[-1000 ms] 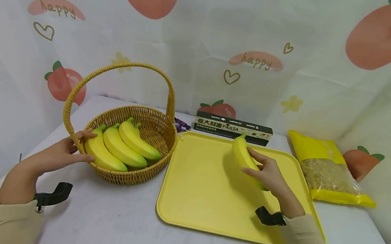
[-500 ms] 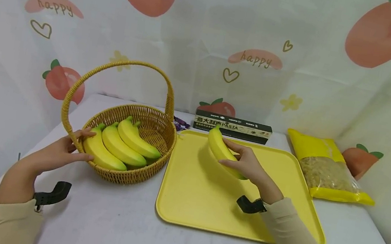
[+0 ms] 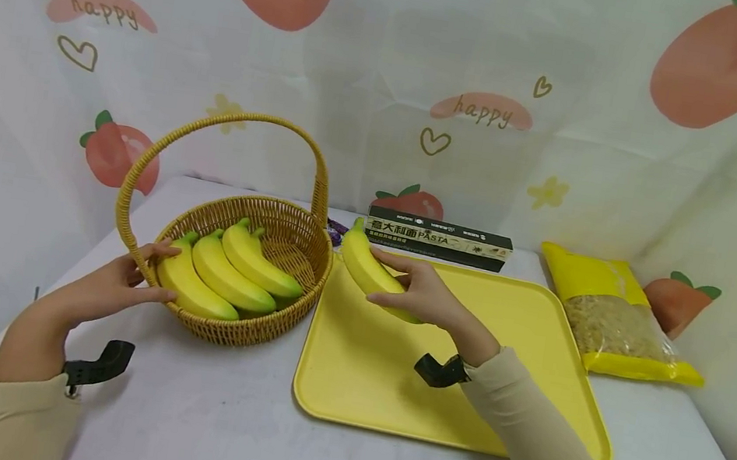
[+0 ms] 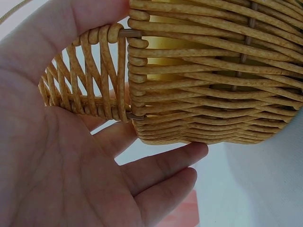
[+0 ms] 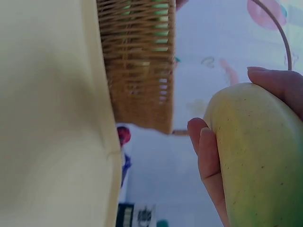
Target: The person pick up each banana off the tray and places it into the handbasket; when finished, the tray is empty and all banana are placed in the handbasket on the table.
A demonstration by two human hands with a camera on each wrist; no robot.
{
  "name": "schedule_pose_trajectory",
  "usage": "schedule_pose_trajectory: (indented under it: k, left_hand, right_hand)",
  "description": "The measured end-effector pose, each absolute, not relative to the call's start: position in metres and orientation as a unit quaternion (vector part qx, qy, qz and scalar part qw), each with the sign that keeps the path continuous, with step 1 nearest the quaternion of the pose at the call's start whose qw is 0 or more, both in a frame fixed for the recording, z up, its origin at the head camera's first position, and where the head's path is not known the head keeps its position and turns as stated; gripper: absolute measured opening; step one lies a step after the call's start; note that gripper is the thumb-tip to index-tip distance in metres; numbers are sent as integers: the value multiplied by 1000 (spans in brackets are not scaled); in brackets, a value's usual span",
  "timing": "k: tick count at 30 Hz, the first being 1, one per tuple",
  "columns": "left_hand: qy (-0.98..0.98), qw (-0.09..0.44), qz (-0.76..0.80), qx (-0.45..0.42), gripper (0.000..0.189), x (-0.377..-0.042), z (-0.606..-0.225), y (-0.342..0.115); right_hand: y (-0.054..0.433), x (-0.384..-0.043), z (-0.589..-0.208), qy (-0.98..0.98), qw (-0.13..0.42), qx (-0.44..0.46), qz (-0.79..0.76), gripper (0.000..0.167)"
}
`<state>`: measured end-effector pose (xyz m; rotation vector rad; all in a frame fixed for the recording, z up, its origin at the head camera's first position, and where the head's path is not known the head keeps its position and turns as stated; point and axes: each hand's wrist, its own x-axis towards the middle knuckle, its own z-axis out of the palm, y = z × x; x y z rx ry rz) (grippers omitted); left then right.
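My right hand [image 3: 426,293] grips a yellow banana [image 3: 365,263] above the left part of a yellow tray [image 3: 386,405]. In the right wrist view, thumb and fingers lie on either side of that banana [image 5: 258,156]. On the left stands a wicker basket [image 3: 248,335] with a tall arched handle; three bananas [image 3: 231,274] lie side by side in it. My left hand [image 3: 108,295] holds the basket's left rim at the foot of the handle. From the left wrist, the hand [image 4: 71,165] spans the woven handle base [image 4: 94,75], fingers spread along the basket's outer wall.
Behind the tray lies a dark pasta box [image 3: 438,238]. A yellow bag of pasta [image 3: 617,320] rests along the tray's right side. Small purple wrapped items [image 3: 336,230] sit between basket and box. A printed cloth [image 3: 377,66] hangs behind the white table [image 3: 227,430].
My right hand has carried the banana leftward across the tray, close to the basket's right rim. The left hand and the basket keep their place.
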<state>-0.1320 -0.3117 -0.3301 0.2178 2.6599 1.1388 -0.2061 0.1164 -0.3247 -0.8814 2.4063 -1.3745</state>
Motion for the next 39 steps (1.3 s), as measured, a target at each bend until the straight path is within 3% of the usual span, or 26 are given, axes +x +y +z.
schedule_pose_trajectory:
  k: [22,39]
  left_hand:
    - [903,122,405,79,74,-132,-331,-311]
    - [908,122,393,73,74,-132,-330,-312]
  right_hand:
    - [32,-234,-300,840,125,-368,-379,69]
    - [-17,-272,-294,854,208,-366,-305,69]
